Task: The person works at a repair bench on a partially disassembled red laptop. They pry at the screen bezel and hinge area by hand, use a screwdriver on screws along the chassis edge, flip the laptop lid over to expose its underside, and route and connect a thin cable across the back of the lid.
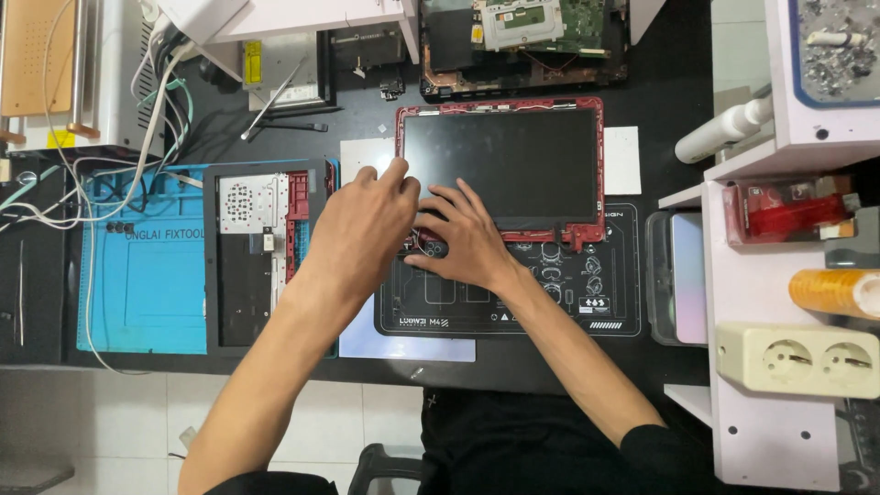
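Both hands meet at the centre of the frame, over the lower left corner of a red-framed laptop screen panel (pixel 502 165) that lies flat with its dark glass up. Left hand (pixel 362 225) reaches in from the lower left, fingers loosely spread and bent downward, index fingertip touching the red bezel at the panel's left edge; it grips nothing. Right hand (pixel 467 238) comes in from the lower right, open and flat, fingers fanned across the bottom left corner of the dark glass and pressing on it; whether the thumb hooks under the bezel cannot be told.

Under the panel's lower edge lies a black rectangular work mat with white outline drawings (pixel 550 302), and beneath that a pale lavender sheet (pixel 408 341) shows at the lower centre. Left of the hands rests a black laptop base cover with a red inner strip and a perforated metal plate (pixel 261 257), on a blue silicone repair mat (pixel 142 284). At the top centre sits an opened laptop chassis with a green circuit board (pixel 527 46). White cables (pixel 110 174) trail across the upper left. On the right, a white shelf unit (pixel 761 422) carries a cream double wall socket (pixel 797 359) and an orange roll (pixel 839 291).
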